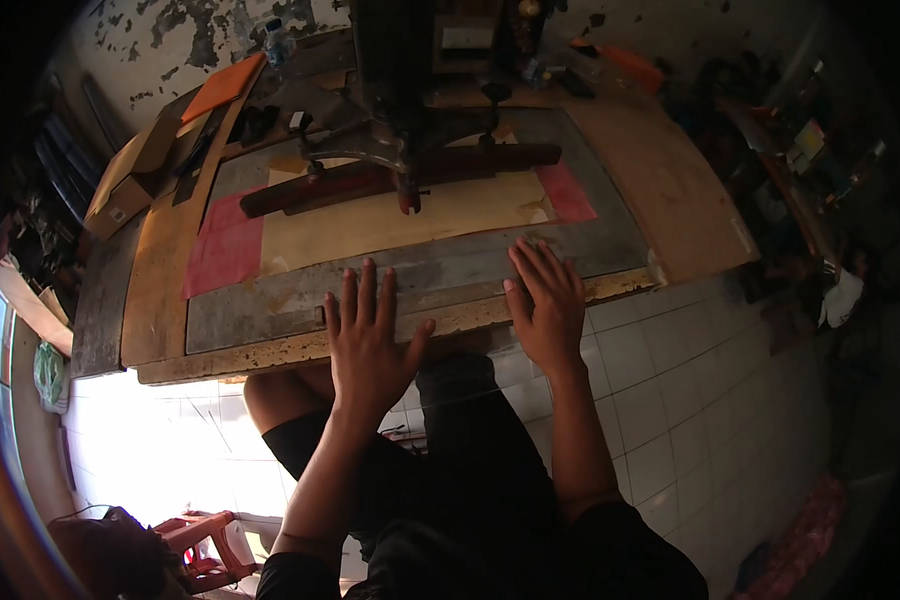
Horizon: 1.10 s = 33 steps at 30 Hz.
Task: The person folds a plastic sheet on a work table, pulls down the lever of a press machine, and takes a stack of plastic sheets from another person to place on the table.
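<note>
My left hand (363, 335) rests palm down at the front edge of the worktable, its fingers spread on the grey slab (430, 258). To its right, my right hand (547, 308) lies over the same edge with fingers stretched out and the thumb apart. Neither hand holds anything. Beyond them a long yellowish sheet (370, 227) lies on the slab, with a pink piece (225, 240) at its left end and another pink piece (567, 192) at its right. Over the sheet stands a dark metal machine head (407, 160) with a long crossbar.
A cardboard box (130, 180) and an orange folder-like item (222, 87) lie at the table's left. A plastic bottle (275, 42) stands at the back. On the right is a brown board (660, 190). A reddish plastic stool (205, 550) stands on the tiled floor at lower left.
</note>
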Tool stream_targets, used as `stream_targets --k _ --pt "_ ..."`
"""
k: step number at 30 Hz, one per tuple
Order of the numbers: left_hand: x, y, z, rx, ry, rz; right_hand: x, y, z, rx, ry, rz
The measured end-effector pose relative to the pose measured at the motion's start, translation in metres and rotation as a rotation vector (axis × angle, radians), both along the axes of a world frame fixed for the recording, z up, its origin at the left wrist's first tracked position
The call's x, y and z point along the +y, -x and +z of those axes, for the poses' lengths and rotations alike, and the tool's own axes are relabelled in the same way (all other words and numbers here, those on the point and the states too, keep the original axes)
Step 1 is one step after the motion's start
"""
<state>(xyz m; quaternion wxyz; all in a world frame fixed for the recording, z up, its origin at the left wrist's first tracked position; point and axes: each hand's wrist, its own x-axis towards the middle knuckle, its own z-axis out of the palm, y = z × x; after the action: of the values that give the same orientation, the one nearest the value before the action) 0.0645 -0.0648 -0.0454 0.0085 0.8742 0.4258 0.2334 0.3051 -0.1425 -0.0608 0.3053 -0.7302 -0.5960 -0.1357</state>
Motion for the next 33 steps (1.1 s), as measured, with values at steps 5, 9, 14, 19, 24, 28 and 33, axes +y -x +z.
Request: stream_targets --k 5,9,14,19,24,28,33 --pt "0.000 0.001 0.002 0.013 0.010 0.000 -0.001 0.000 0.002 -0.010 0.018 0.004" --pt "0.002 0.002 0.005 0.053 -0.002 -0.012 -0.001 0.000 0.001 -0.003 0.022 -0.002" --pt "0.004 0.003 0.010 0.030 -0.007 -0.023 -0.001 -0.001 0.001 0.012 0.001 0.015" --pt "0.013 0.007 0.021 -0.061 0.059 0.008 -0.001 -0.002 0.001 0.014 -0.004 0.015" --pt "0.023 0.018 0.023 -0.115 0.044 -0.029 -0.001 -0.001 0.001 0.043 0.002 0.036" --pt "0.034 0.023 0.038 -0.081 0.017 -0.021 -0.001 -0.005 0.002 0.007 0.054 0.043" --pt "0.049 0.025 0.035 -0.481 0.414 -0.044 -0.004 -0.016 0.021 0.101 0.105 0.097"
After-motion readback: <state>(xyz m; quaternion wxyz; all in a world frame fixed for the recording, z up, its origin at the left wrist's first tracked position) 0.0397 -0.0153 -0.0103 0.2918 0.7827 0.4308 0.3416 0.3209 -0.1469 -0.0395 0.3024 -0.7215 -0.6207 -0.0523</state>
